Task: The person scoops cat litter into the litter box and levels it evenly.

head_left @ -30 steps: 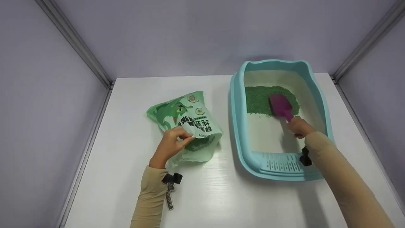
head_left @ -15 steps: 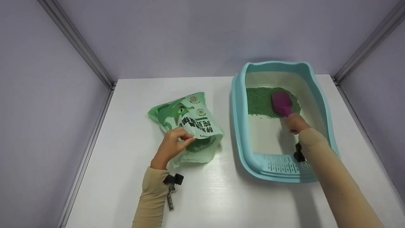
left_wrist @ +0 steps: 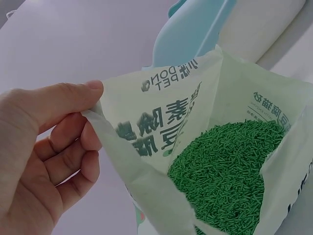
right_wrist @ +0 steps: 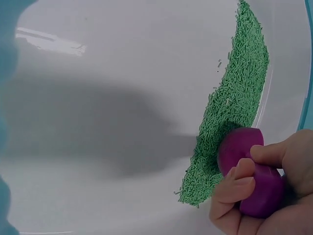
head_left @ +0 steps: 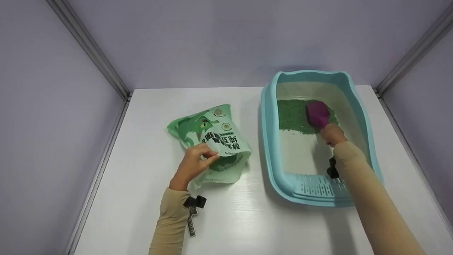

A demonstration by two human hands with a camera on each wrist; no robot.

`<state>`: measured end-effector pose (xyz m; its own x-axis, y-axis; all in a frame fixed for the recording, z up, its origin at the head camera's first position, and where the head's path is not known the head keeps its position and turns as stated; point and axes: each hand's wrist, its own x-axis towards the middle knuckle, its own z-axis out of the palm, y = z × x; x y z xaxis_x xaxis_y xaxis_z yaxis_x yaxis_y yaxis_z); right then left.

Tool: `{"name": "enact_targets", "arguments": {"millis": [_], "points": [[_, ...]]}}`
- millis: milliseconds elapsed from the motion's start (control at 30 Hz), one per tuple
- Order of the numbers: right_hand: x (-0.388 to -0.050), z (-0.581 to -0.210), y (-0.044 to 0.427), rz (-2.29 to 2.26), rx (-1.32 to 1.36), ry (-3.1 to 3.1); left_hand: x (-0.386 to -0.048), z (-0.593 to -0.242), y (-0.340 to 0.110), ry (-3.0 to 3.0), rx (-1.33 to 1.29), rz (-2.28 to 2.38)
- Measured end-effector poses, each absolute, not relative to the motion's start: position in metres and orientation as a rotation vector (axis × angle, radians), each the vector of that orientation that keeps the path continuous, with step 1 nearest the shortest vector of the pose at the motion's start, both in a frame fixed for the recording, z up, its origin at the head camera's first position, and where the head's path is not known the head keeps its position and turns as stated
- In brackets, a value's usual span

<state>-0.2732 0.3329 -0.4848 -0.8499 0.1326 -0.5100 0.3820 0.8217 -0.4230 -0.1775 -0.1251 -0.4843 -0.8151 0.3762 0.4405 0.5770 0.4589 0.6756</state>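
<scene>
My left hand [head_left: 194,162] pinches the opened rim of a pale green cat litter bag [head_left: 189,129] between thumb and index finger. The bag lies on the table, its printed front up. In the left wrist view, green litter pellets [left_wrist: 225,171] show inside the bag. My right hand [head_left: 333,135] grips the handle of a purple scoop [head_left: 317,113] inside a blue litter box [head_left: 268,141]. Under the scoop, a layer of green pellets [head_left: 292,115] covers the box's far part. The right wrist view shows the scoop's bowl [right_wrist: 239,149] against these pellets; its inside is hidden.
The white table [head_left: 134,148] carries the bag left of the box. A perforated step [head_left: 315,186] forms the box's near end, with the right forearm reaching over it. Grey-lilac panels [head_left: 240,42] stand behind and at both sides. A small tag [head_left: 191,226] hangs by the left wrist.
The scoop has shifted slightly toward the far end of the box, and my right hand has moved a little left and away. My left hand keeps its pinch on the bag's rim.
</scene>
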Motion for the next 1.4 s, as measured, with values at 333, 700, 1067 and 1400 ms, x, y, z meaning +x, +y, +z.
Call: {"name": "enact_targets", "arguments": {"millis": [333,700,1067,1400], "points": [[-0.273,-0.486,0.312,-0.845,0.387,2.496,-0.179,-0.487,-0.123,-2.476,-0.821,-1.296],[-0.275,-0.49,0.268,-0.725,0.202,2.474,-0.177,-0.487,-0.124,-2.496,-0.814,-1.294],[-0.275,-0.487,0.316,-0.747,0.376,2.515,-0.178,-0.487,-0.124,-2.511,-0.811,-1.286],[-0.27,-0.491,0.335,-0.831,0.382,2.535,-0.178,-0.486,-0.123,-2.511,-0.813,-1.302]]}}
